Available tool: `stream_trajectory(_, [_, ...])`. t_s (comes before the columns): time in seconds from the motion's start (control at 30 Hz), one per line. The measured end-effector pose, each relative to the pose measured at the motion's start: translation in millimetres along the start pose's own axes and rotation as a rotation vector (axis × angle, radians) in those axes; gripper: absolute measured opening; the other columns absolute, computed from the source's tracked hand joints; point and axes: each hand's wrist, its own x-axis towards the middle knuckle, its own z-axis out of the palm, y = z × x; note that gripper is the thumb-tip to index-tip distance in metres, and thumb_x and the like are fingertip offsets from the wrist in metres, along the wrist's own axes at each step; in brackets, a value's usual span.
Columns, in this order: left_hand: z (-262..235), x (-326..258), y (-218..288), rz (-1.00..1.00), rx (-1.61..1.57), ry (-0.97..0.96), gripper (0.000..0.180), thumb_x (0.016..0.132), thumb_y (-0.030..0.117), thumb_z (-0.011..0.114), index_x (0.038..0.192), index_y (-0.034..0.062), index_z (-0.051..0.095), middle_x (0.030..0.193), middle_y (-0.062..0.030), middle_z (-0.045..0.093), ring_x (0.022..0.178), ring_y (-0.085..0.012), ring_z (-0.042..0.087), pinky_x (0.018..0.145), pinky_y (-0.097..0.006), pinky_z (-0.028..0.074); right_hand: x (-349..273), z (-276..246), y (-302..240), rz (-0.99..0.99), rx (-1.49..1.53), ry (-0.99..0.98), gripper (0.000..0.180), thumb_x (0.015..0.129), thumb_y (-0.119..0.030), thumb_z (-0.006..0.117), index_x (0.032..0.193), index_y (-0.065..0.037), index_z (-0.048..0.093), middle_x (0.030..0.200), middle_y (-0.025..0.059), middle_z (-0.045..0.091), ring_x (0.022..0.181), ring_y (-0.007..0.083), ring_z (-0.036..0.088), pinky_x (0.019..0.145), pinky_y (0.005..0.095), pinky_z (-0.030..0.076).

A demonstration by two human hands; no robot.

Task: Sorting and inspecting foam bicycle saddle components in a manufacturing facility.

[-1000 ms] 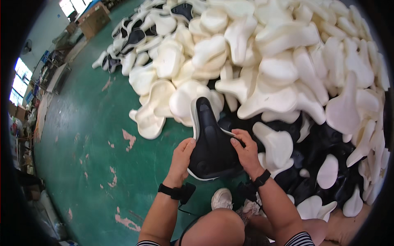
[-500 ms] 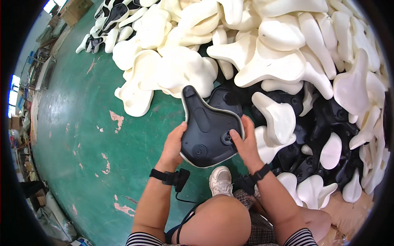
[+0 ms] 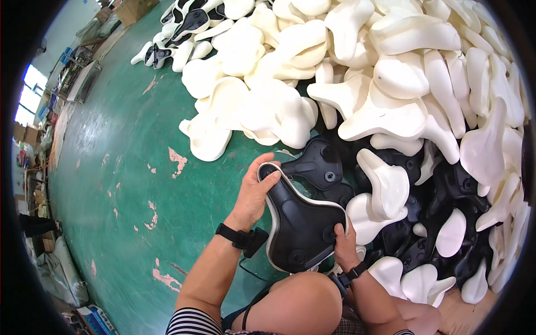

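Observation:
A bicycle saddle (image 3: 296,220) is held between my two hands above my knee, its black underside facing up and a thin white foam edge showing round it. My left hand (image 3: 254,192) grips the narrow nose, thumb on the black shell and fingers behind. On the wide end's right edge, my right hand (image 3: 345,244) is closed, its thumb on top of the shell and its other fingers mostly hidden underneath. Just beyond the saddle lie loose black saddle shells (image 3: 321,164). A white foam saddle pad (image 3: 385,184) rests to the right of them.
A large heap of white foam pads (image 3: 391,111) fills the far and right side. Several assembled saddles (image 3: 192,22) lie at the far left of it. Cardboard (image 3: 469,312) is at the lower right. Green floor (image 3: 111,195) with worn patches stretches left, toward shelving and boxes (image 3: 131,11).
My left hand has moved from the saddle's left side up to its nose. The saddle has come nearer to me and tilted, and my right hand has moved down with it. The view has shifted slightly.

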Motion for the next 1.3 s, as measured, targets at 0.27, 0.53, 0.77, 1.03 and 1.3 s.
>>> stream_trajectory(0.27, [12,15,-41,0.02,0.044,0.1,0.03,0.085,-0.001,0.065,0.112,0.0062,0.055,0.093,0.0,0.06,0.079,-0.0065,0.056,0.07,-0.02,0.048,5,-23,14,0.043,-0.021,0.039,0.063,0.091,-0.039,0.062,0.133,0.003,0.044,0.119,0.0084,0.056,0.108,0.0161,0.051,0.096,0.0281,0.04])
stream_trajectory(0.53, [-8,24,-61,-0.284,-0.258,0.262,0.039,0.1,0.039,0.039,0.096,0.0055,0.058,0.081,-0.0082,0.061,0.073,-0.0199,0.06,0.066,-0.032,0.051,0,-27,14,0.077,-0.004,0.019,0.059,0.09,-0.04,0.063,0.131,0.0,0.048,0.116,0.0069,0.057,0.105,0.0158,0.052,0.095,0.0282,0.04])
stream_trajectory(0.77, [-5,11,-48,-0.197,-0.31,0.213,0.03,0.099,0.033,0.043,0.099,0.0049,0.055,0.086,-0.0107,0.061,0.08,-0.0275,0.063,0.072,-0.041,0.054,-10,-10,3,-0.118,-0.235,0.09,0.054,0.091,-0.035,0.061,0.13,-0.001,0.047,0.116,0.0083,0.057,0.106,0.0175,0.052,0.094,0.0298,0.041])
stream_trajectory(1.03, [5,7,-37,-0.094,0.021,0.053,0.027,0.086,0.003,0.063,0.11,0.007,0.051,0.089,-0.0002,0.058,0.077,-0.0085,0.057,0.067,-0.022,0.049,-12,-15,17,-0.098,-0.214,0.086,0.055,0.091,-0.034,0.061,0.131,0.001,0.045,0.117,0.0095,0.056,0.107,0.0183,0.052,0.095,0.0299,0.04])
stream_trajectory(1.3, [5,16,-44,-0.206,0.041,0.037,0.024,0.086,0.003,0.062,0.107,0.0073,0.051,0.088,0.0005,0.056,0.075,-0.007,0.056,0.064,-0.022,0.049,-10,-22,29,-0.058,-0.219,0.115,0.058,0.092,-0.036,0.06,0.132,0.002,0.044,0.118,0.0111,0.057,0.107,0.019,0.053,0.096,0.0298,0.04])
